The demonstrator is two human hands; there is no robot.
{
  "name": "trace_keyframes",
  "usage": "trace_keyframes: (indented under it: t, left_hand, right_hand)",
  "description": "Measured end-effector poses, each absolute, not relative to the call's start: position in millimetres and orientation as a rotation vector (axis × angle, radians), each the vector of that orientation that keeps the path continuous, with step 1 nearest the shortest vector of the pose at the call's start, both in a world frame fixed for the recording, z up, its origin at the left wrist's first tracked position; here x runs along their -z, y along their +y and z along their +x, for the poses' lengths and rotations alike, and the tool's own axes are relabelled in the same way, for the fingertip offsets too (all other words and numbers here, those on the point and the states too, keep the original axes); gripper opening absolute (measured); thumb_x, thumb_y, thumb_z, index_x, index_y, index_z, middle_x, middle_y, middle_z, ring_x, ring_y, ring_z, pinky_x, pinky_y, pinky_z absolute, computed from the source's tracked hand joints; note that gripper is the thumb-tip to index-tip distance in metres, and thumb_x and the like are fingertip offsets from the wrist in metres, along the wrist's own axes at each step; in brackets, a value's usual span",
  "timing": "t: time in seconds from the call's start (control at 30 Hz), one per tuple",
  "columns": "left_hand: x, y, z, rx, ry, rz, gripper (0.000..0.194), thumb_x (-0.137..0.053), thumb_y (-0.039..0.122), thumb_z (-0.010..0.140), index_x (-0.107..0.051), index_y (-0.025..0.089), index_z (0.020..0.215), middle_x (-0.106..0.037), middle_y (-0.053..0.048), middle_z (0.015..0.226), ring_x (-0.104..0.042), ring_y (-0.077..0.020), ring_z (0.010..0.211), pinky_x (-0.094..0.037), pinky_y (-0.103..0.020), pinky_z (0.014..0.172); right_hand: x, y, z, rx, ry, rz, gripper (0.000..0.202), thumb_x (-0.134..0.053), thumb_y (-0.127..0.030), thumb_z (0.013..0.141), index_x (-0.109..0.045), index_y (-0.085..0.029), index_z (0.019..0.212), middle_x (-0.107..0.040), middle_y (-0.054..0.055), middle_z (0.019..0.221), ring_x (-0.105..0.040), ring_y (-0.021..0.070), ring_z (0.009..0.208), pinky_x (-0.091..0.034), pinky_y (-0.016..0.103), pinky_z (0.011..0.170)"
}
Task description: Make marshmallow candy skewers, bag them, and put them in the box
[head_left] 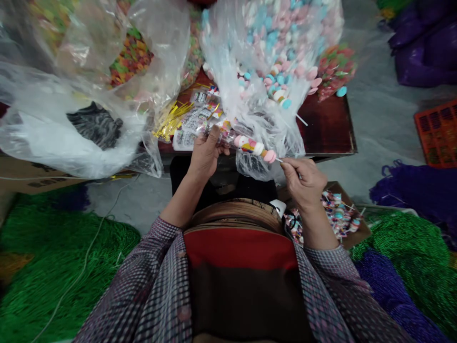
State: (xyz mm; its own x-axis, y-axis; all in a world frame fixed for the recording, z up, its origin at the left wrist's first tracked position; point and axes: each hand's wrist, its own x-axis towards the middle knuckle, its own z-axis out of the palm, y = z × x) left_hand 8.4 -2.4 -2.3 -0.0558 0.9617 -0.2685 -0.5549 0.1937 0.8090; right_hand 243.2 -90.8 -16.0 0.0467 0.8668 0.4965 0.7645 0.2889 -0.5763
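Note:
A candy skewer with pink, white and brown pieces is held level above the table's front edge, partly inside a clear printed wrapper. My left hand is closed on the wrapper near its left end. The thin white stick pokes out on the right, where my right hand pinches it between thumb and fingers. Behind my left hand lie more flat printed wrappers and a bunch of gold twist ties.
A large clear bag of pink, blue and white candies stands open at the back. Bags of colourful gummies are at the left. Right of my lap sits a cardboard box of wrapped skewers. Green netting lies on the floor.

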Motion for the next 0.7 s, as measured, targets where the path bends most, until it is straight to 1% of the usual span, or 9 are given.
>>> trace_keyframes:
  t: [0.1, 0.17, 0.3, 0.37, 0.47, 0.53, 0.6, 0.7]
  left_hand:
    - [3, -3, 9, -1.337, 0.997, 0.53, 0.022, -0.077, 0.035, 0.09, -0.063, 0.021, 0.08, -0.059, 0.006, 0.063, -0.051, -0.0048, 0.049, -0.042, -0.019, 0.046]
    - [4, -4, 10, -1.336, 0.985, 0.535, 0.022, -0.077, 0.037, 0.09, -0.064, 0.021, 0.082, -0.06, 0.005, 0.063, -0.052, -0.0055, 0.05, -0.042, -0.019, 0.046]
    - [7, -4, 11, -1.324, 1.004, 0.521, 0.029, -0.079, 0.047, 0.087, -0.066, 0.021, 0.087, -0.066, 0.002, 0.067, -0.054, -0.0066, 0.052, -0.044, -0.02, 0.049]
    - [8, -3, 11, -1.321, 1.016, 0.509, 0.028, -0.077, 0.047, 0.088, -0.067, 0.022, 0.09, -0.065, 0.002, 0.067, -0.055, -0.0066, 0.051, -0.045, -0.02, 0.05]
    - [7, -3, 10, -1.321, 1.011, 0.51, 0.023, -0.075, 0.043, 0.091, -0.067, 0.022, 0.09, -0.064, 0.003, 0.064, -0.054, -0.0064, 0.05, -0.045, -0.02, 0.05]
    - [6, -2, 10, -1.334, 1.007, 0.515, 0.019, -0.075, 0.038, 0.092, -0.067, 0.022, 0.087, -0.065, 0.002, 0.066, -0.054, -0.0066, 0.052, -0.045, -0.02, 0.051]
    - [3, -2, 10, -1.368, 1.004, 0.509, 0.012, -0.073, 0.032, 0.093, -0.067, 0.023, 0.087, -0.069, 0.001, 0.073, -0.058, -0.0071, 0.058, -0.047, -0.019, 0.054]
    - [-1, -3, 12, -1.417, 0.968, 0.499, 0.003, -0.07, 0.025, 0.095, -0.068, 0.025, 0.093, -0.073, 0.0, 0.087, -0.067, -0.0086, 0.074, -0.052, -0.019, 0.063]
  right_hand:
    - [18, -89, 245, -0.152, -1.787, -1.503, 0.032, -0.058, -0.047, 0.1, -0.08, -0.026, 0.089, -0.079, 0.004, 0.076, -0.072, 0.0212, 0.072, -0.056, 0.039, 0.077]
    - [18, -89, 245, -0.149, -1.799, -1.509, 0.034, -0.057, -0.047, 0.101, -0.079, -0.026, 0.086, -0.078, 0.004, 0.075, -0.07, 0.021, 0.07, -0.055, 0.038, 0.076]
    - [14, -91, 238, -0.19, -1.827, -1.493, 0.03, -0.059, -0.041, 0.1, -0.076, -0.025, 0.081, -0.078, 0.004, 0.075, -0.072, 0.0204, 0.071, -0.056, 0.037, 0.076]
    - [12, -92, 234, -0.261, -1.802, -1.465, 0.027, -0.06, -0.038, 0.099, -0.075, -0.025, 0.081, -0.078, 0.003, 0.076, -0.072, 0.0196, 0.072, -0.056, 0.035, 0.075]
    - [10, -91, 230, -0.396, -1.692, -1.464, 0.022, -0.062, -0.036, 0.098, -0.073, -0.024, 0.083, -0.078, 0.003, 0.08, -0.071, 0.0181, 0.073, -0.055, 0.032, 0.072]
    - [10, -90, 228, -0.481, -1.613, -1.489, 0.018, -0.065, -0.036, 0.095, -0.073, -0.024, 0.085, -0.076, 0.002, 0.081, -0.069, 0.0169, 0.072, -0.053, 0.031, 0.071]
    - [11, -89, 226, -0.57, -1.528, -1.509, 0.015, -0.068, -0.036, 0.092, -0.073, -0.023, 0.086, -0.075, 0.001, 0.079, -0.067, 0.0154, 0.07, -0.052, 0.03, 0.069]
    - [12, -87, 221, -0.69, -1.423, -1.499, 0.014, -0.072, -0.035, 0.088, -0.072, -0.022, 0.085, -0.073, 0.0, 0.078, -0.065, 0.0139, 0.07, -0.051, 0.028, 0.069]
